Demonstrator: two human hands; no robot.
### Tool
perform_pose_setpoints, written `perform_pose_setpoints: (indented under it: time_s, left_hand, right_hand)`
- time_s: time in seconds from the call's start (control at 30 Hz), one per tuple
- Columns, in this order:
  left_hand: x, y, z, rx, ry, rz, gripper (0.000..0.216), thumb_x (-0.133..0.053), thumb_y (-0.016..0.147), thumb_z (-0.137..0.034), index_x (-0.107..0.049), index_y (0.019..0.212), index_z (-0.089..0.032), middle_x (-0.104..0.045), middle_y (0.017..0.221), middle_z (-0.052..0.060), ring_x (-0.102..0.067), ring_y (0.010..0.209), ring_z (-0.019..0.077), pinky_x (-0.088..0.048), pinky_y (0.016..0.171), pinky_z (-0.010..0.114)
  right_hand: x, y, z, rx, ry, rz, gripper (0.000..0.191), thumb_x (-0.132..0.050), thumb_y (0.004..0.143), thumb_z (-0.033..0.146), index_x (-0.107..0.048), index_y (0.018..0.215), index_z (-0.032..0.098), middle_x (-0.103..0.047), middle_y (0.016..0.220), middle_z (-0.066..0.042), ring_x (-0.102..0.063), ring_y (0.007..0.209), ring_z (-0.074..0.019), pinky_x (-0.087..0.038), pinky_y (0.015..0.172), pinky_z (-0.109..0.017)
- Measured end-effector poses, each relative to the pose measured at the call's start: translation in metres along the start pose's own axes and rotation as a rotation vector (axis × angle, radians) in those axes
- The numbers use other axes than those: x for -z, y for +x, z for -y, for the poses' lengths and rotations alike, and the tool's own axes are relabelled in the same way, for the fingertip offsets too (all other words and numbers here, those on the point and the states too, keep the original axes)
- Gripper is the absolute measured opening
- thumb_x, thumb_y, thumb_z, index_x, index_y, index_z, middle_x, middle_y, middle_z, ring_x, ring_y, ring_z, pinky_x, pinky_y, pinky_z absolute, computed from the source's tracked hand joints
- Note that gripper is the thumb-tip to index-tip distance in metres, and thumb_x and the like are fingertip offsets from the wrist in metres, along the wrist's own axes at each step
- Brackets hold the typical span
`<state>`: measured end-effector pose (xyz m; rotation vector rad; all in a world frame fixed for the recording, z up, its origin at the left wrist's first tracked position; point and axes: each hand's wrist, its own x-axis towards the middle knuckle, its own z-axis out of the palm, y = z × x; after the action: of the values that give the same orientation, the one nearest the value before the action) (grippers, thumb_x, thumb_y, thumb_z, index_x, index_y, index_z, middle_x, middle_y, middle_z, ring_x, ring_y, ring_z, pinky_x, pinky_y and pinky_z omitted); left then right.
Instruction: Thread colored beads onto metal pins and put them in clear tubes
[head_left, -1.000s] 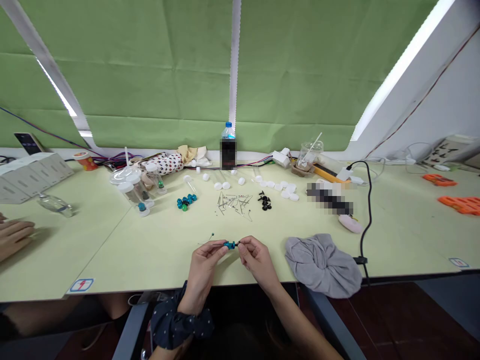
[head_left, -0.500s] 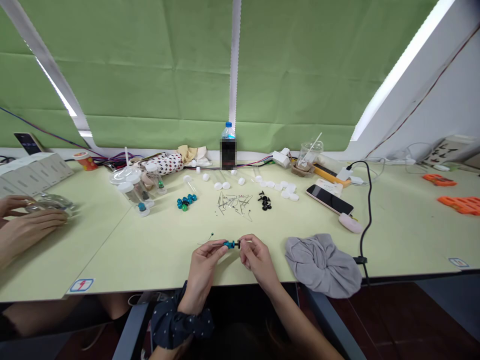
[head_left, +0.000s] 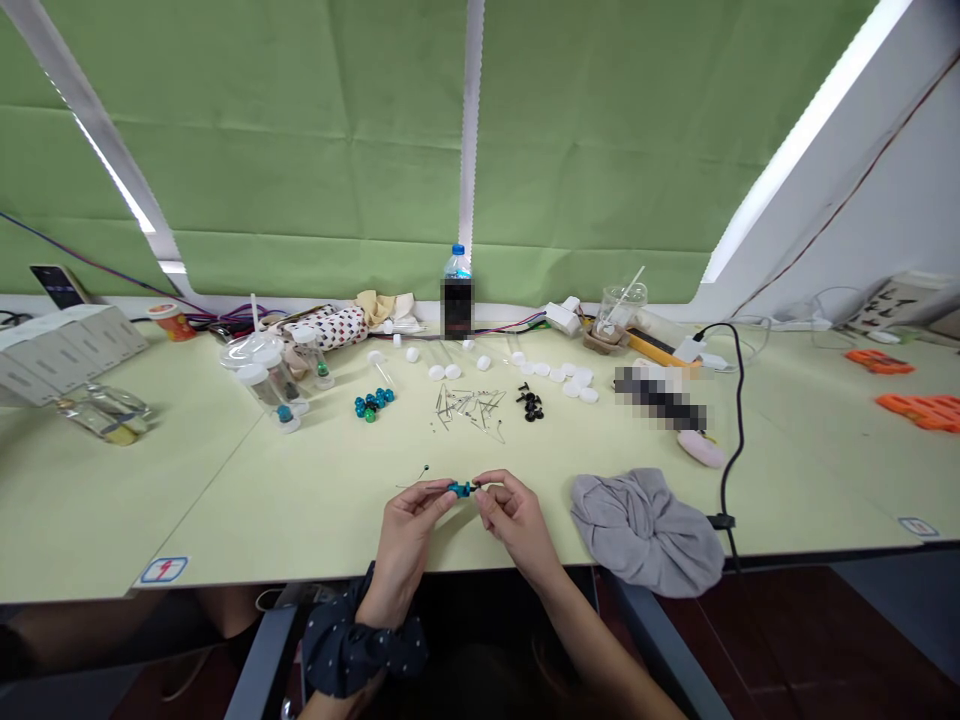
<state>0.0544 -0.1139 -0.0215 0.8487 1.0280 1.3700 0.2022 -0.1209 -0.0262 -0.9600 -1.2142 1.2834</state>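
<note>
My left hand (head_left: 406, 525) is closed in a pinch around a small blue plastic fitting (head_left: 460, 489), held just above the table's near edge. From its left end a thin metal needle appears to stick out. A small black piece (head_left: 478, 486) sits at the fitting's right end, and my right hand (head_left: 520, 525) pinches it between thumb and fingertips. Beyond the hands lie loose metal needles (head_left: 469, 405), a cluster of blue fittings (head_left: 373, 400) with a green one (head_left: 370, 416), and several black pieces (head_left: 531, 405). A small pin with a dark round head (head_left: 426, 468) is near my left fingers.
White caps (head_left: 577, 380) and clear tubes lie farther back. Lidded clear containers (head_left: 274, 395) stand left. A grey cloth scrunchie (head_left: 649, 530) lies right of my hands, beside a black cable (head_left: 739, 430). A drink bottle (head_left: 457, 300) stands at the back; glass bottles (head_left: 112, 415) are far left.
My right fingertips have shifted slightly on the black piece, which shows less now. Another person's hands at the far left have left the glass bottles and are out of view.
</note>
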Motion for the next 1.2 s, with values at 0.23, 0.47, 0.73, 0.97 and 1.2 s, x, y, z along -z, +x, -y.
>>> perform_pose_setpoints:
  time_s: [0.23,0.47,0.73,0.97,1.2]
  left_hand:
    - [0.0004,-0.0005,-0.0001,-0.005,0.013,0.023,0.018,-0.078,0.059,-0.020,-0.073,0.075,-0.016,-0.072,0.080,0.006,-0.064,0.081,0.0186,-0.049,0.081,0.031]
    - [0.0004,0.0002,0.0007,0.002,0.016,0.032,0.017,-0.078,0.059,-0.020,-0.073,0.075,-0.017,-0.073,0.081,0.004,-0.064,0.081,0.0165,-0.049,0.079,0.027]
    - [0.0008,0.0009,0.0013,0.007,-0.010,0.014,0.018,-0.078,0.059,-0.019,-0.073,0.077,-0.016,-0.072,0.081,0.005,-0.063,0.081,0.0167,-0.049,0.080,0.028]
    - [0.0020,0.0021,0.0034,-0.004,-0.014,0.022,0.017,-0.078,0.061,-0.019,-0.073,0.077,-0.017,-0.072,0.080,0.004,-0.063,0.081,0.0149,-0.048,0.079,0.025]
    - [0.0016,0.0016,0.0025,-0.027,-0.016,0.028,0.016,-0.078,0.059,-0.019,-0.073,0.075,-0.017,-0.072,0.081,0.004,-0.064,0.080,0.0159,-0.049,0.080,0.028]
  right_hand:
    - [-0.0007,0.0009,-0.0002,-0.023,0.018,-0.012,0.024,-0.057,0.083,0.041,-0.053,0.081,0.017,-0.044,0.052,0.005,-0.036,0.047,-0.0065,-0.026,0.043,-0.020]
    - [0.0002,0.0010,-0.0006,-0.015,0.001,-0.009,0.027,-0.053,0.085,0.042,-0.052,0.076,0.016,-0.045,0.052,0.004,-0.035,0.046,-0.0061,-0.024,0.043,-0.020]
    - [-0.0002,0.0002,0.0024,-0.024,0.007,0.004,0.028,-0.055,0.085,0.040,-0.053,0.102,0.018,-0.044,0.051,0.006,-0.035,0.046,-0.0070,-0.023,0.043,-0.019]
    - [0.0013,-0.0011,0.0026,-0.010,0.031,0.038,0.027,-0.059,0.082,0.038,-0.053,0.098,0.018,-0.044,0.051,0.006,-0.036,0.047,-0.0068,-0.024,0.044,-0.019]
    - [0.0003,0.0007,0.0016,-0.037,0.053,0.018,0.025,-0.058,0.082,0.042,-0.052,0.086,0.017,-0.046,0.050,0.006,-0.033,0.044,-0.0061,-0.024,0.043,-0.020]
